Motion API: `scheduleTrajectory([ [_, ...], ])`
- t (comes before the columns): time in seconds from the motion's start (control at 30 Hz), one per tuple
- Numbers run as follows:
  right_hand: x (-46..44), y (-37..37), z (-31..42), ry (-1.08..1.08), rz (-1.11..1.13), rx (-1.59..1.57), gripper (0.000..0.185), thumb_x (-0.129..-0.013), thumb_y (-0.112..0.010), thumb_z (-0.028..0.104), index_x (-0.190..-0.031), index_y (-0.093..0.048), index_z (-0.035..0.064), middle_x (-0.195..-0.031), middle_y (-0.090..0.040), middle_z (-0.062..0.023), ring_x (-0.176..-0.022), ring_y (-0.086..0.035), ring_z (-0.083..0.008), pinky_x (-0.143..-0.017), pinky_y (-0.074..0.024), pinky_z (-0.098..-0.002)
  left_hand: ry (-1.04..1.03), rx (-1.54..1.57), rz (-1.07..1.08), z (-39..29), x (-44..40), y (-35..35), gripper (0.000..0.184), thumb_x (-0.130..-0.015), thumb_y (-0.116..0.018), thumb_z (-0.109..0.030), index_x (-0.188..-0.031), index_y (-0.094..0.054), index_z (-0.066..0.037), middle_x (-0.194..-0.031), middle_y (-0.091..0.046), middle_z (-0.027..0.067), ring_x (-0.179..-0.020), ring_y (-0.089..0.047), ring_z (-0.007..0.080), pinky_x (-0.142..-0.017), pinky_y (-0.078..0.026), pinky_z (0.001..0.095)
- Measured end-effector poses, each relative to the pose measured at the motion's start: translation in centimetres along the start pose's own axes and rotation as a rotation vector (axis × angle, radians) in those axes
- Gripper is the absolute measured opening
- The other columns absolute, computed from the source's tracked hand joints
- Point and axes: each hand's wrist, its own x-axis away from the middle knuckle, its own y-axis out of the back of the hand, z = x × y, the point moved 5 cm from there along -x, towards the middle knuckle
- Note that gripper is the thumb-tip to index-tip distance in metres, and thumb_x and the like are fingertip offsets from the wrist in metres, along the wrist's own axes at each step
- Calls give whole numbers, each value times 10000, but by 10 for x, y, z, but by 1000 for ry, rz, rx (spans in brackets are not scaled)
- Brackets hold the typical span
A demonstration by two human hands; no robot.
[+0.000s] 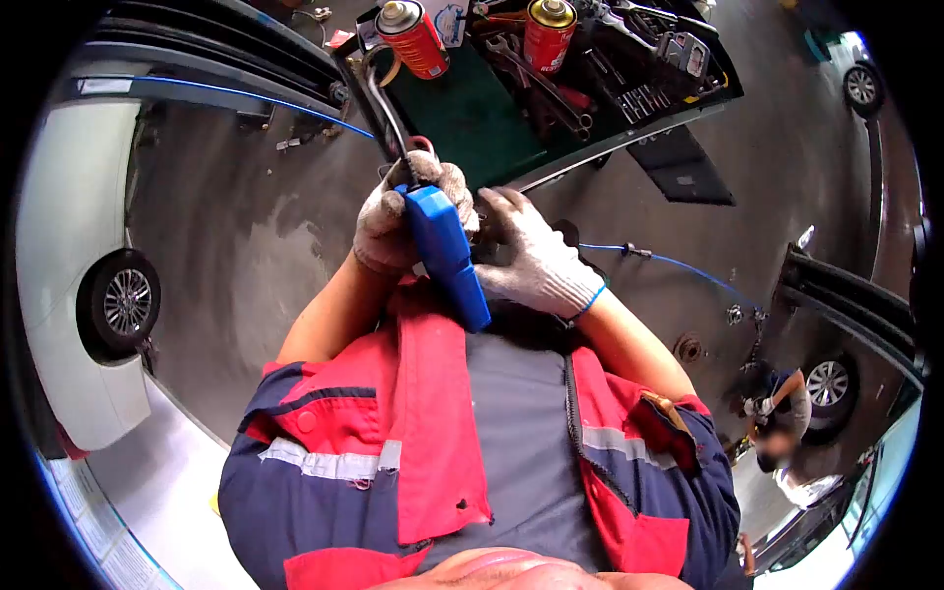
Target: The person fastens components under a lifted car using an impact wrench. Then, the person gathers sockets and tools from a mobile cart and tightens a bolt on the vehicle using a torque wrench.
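Note:
My left hand (382, 228), in a dirty white knit glove, is closed around the upper end of a blue handheld device (444, 251). A dark cable (390, 116) runs up from the device past my fingers. The device is tilted in front of my chest, and its face is turned away from view. My right hand (536, 258), gloved with a blue cuff edge, is beside it with thumb and fingers apart. Its thumb tip is close to the device's edge; whether they touch I cannot tell.
Ahead stands a tool cart (472, 108) with a red spray can (413, 44), another red can (550, 37), wrenches (541, 84) and sockets (644, 101). A white car (74, 256) is on the left. Another person (784, 408) crouches by a wheel (828, 388) on the right. A blue hose (688, 267) crosses there.

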Motion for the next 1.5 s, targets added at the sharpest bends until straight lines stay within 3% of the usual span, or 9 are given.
scheduleTrajectory([
  [0.1,-13,-27,1,-81,129,-279,954,-838,-785,480,-1582,-354,69,-1458,-557,-232,-1360,-549,-360,-1134,-450,-408,-23,57,52,-15,2,2,438,-894,-794,-350,-1254,-649,-145,-1126,-644,105,-1067,-621,331,-1056,-428,582],
  [0.2,-34,-52,2,4,255,-859,772,-903,-769,203,-1553,-391,33,-1425,-593,-139,-1328,-547,-207,-1127,-435,-364,-146,63,55,-27,5,3,428,-904,-777,-350,-1263,-652,-153,-1248,-660,105,-1312,-567,355,-1244,-187,669],
  [0.3,-31,-31,23,-43,143,-1108,650,-949,-709,90,-1527,-419,30,-1383,-595,-88,-1228,-569,-160,-1076,-470,-330,-180,66,18,-45,14,5,436,-915,-775,-338,-1274,-643,-127,-1395,-602,134,-1437,-462,381,-1210,-250,692],
  [0.43,-29,9,26,166,-20,-241,564,-924,-737,97,-1445,-528,43,-1327,-607,-99,-1114,-641,-175,-971,-536,-321,-11,-108,-156,-60,35,24,498,-882,-810,-320,-1247,-627,-36,-1367,-597,190,-1339,-552,390,-1117,-443,606],
  [0.53,-29,6,55,22,54,46,599,-871,-761,179,-1415,-543,53,-1141,-699,-175,-1048,-702,-340,-909,-562,-424,54,-459,-252,-60,42,28,521,-869,-826,-366,-1215,-616,-38,-1305,-593,202,-1097,-666,357,-956,-569,532],
  [0.8,-30,-10,59,-64,81,466,408,-941,-643,411,-1087,-679,31,-1000,-717,-267,-1003,-692,-421,-859,-547,-506,204,-490,-414,-63,60,14,570,-809,-882,-286,-1246,-624,-27,-1287,-662,171,-1158,-639,248,-1052,-498,398],
  [1.0,-27,4,22,-443,-61,-866,383,-1054,-493,279,-1344,-611,59,-940,-708,-48,-787,-669,-92,-614,-466,-211,349,-634,-471,-62,62,9,616,-824,-863,-204,-1343,-590,-16,-1262,-647,66,-1176,-606,171,-1053,-480,350],
  [1.23,-46,-8,35,-49,-375,-1437,352,-1050,-561,80,-1382,-533,-35,-1226,-683,-197,-1080,-701,-313,-991,-566,-441,396,-795,-464,-56,51,12,727,-840,-864,-192,-1447,-513,3,-1308,-636,83,-1180,-607,170,-1058,-484,338],
  [1.5,-43,-24,41,121,-404,-1387,290,-1043,-558,74,-1320,-598,0,-1292,-667,-198,-1192,-657,-324,-1057,-528,-490,295,-618,-461,-58,51,8,763,-868,-833,-140,-1518,-455,-13,-1347,-628,81,-1180,-605,158,-1052,-487,331],
])
